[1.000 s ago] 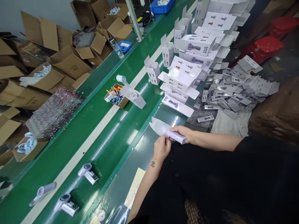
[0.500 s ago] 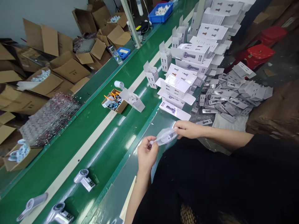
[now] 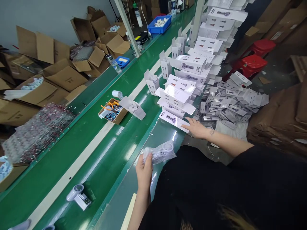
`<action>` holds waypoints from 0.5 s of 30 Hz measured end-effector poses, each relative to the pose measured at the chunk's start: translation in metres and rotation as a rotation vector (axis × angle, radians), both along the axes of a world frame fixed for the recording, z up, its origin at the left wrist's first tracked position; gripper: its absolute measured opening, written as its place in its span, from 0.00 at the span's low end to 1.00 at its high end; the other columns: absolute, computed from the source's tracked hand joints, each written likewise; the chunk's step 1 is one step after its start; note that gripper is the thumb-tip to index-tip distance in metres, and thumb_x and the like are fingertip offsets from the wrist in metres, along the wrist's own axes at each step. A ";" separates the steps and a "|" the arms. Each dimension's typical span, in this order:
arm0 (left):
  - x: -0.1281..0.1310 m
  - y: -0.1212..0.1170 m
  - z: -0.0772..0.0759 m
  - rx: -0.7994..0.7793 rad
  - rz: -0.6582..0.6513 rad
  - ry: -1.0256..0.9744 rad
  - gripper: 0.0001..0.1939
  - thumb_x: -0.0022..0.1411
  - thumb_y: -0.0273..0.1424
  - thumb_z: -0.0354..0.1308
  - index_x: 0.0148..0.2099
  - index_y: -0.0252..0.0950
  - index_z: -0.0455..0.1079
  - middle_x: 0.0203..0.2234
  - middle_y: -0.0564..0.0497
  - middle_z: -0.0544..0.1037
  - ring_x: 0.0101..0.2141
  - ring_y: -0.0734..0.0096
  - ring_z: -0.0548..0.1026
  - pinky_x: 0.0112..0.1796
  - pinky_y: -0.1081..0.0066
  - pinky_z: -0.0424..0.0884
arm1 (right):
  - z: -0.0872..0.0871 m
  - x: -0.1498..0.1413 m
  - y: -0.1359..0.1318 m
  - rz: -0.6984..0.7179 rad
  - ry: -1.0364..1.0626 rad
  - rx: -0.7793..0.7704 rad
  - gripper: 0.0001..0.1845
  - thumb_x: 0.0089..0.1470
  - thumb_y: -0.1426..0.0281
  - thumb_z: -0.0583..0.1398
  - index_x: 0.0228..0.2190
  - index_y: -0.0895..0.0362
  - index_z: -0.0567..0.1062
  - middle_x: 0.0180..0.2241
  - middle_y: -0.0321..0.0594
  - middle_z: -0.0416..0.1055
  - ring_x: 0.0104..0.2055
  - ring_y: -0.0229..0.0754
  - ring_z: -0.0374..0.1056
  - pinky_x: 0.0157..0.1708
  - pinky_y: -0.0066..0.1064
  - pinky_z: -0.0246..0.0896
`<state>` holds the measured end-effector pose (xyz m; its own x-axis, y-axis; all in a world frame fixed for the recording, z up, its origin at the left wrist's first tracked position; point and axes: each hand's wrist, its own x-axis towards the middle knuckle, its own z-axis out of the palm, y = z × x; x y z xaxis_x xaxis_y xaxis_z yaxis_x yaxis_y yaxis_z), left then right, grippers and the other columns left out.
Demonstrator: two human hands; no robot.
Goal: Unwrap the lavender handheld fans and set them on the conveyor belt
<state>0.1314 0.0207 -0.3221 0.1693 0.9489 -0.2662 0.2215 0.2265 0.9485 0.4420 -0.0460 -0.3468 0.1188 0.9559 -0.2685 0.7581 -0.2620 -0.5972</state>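
My left hand [image 3: 144, 169] is closed around a small white device wrapped in a clear plastic bag [image 3: 160, 152], held just above the near edge of the green conveyor belt [image 3: 79, 140]. My right hand [image 3: 196, 127] lies flat with fingers stretched out on a flat white carton [image 3: 173, 120] at the bottom of a stack of white product boxes [image 3: 184, 83].
White devices [image 3: 78, 195] lie on the belt at lower left. A small cardboard box of orange and blue parts [image 3: 110, 111] sits mid-belt beside an open white carton [image 3: 133, 107]. Flat white cartons [image 3: 235, 99] are heaped at right. Brown cardboard boxes [image 3: 59, 73] line the far side.
The device went into the plastic bag. My right hand let go of it and reached forward to the flat carton; my left hand now holds the bagged device alone.
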 end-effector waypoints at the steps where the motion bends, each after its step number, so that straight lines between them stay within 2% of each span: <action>1: -0.004 0.002 -0.001 -0.079 0.054 -0.063 0.14 0.52 0.41 0.62 0.33 0.34 0.69 0.18 0.59 0.65 0.17 0.81 0.60 0.16 0.78 0.57 | -0.012 0.014 0.000 0.020 -0.120 -0.023 0.32 0.43 0.81 0.62 0.52 0.53 0.68 0.63 0.53 0.46 0.62 0.63 0.46 0.54 0.55 0.51; 2: -0.009 0.004 -0.002 -0.142 0.093 -0.122 0.15 0.51 0.41 0.63 0.34 0.34 0.68 0.18 0.60 0.64 0.16 0.82 0.59 0.14 0.79 0.54 | -0.022 0.023 0.000 0.048 -0.198 -0.034 0.31 0.45 0.82 0.60 0.52 0.54 0.69 0.64 0.53 0.44 0.63 0.63 0.44 0.54 0.56 0.50; 4: -0.017 0.006 -0.003 -0.211 0.153 -0.212 0.17 0.49 0.41 0.65 0.35 0.34 0.68 0.20 0.60 0.65 0.17 0.83 0.59 0.13 0.80 0.53 | -0.035 0.031 0.003 0.139 -0.229 -0.015 0.25 0.51 0.80 0.55 0.51 0.57 0.70 0.62 0.54 0.50 0.62 0.59 0.47 0.55 0.53 0.51; 6: -0.025 0.007 -0.004 -0.234 0.208 -0.260 0.19 0.46 0.40 0.67 0.35 0.33 0.67 0.21 0.60 0.66 0.17 0.84 0.60 0.13 0.81 0.52 | -0.033 0.025 0.011 0.203 -0.205 0.057 0.20 0.57 0.74 0.51 0.50 0.60 0.71 0.56 0.54 0.60 0.58 0.53 0.52 0.56 0.48 0.51; 8: -0.036 0.008 -0.002 -0.229 0.277 -0.302 0.19 0.45 0.39 0.68 0.34 0.33 0.67 0.21 0.59 0.67 0.17 0.84 0.61 0.13 0.82 0.52 | -0.017 0.010 0.024 0.219 -0.173 0.170 0.19 0.60 0.68 0.49 0.48 0.58 0.72 0.50 0.51 0.65 0.55 0.50 0.55 0.56 0.46 0.51; 12: -0.060 0.015 0.008 -0.175 0.409 -0.422 0.25 0.39 0.41 0.71 0.35 0.33 0.67 0.24 0.57 0.70 0.17 0.85 0.61 0.12 0.82 0.51 | 0.028 -0.035 0.062 0.226 -0.050 0.445 0.17 0.60 0.63 0.50 0.43 0.52 0.74 0.43 0.46 0.68 0.49 0.48 0.60 0.52 0.43 0.54; 15: -0.067 0.021 0.018 -0.134 0.413 -0.538 0.28 0.35 0.44 0.72 0.35 0.34 0.67 0.25 0.56 0.71 0.17 0.86 0.60 0.12 0.82 0.50 | 0.043 -0.072 0.088 0.297 0.032 0.416 0.15 0.59 0.63 0.51 0.40 0.53 0.76 0.37 0.45 0.69 0.45 0.47 0.61 0.48 0.40 0.57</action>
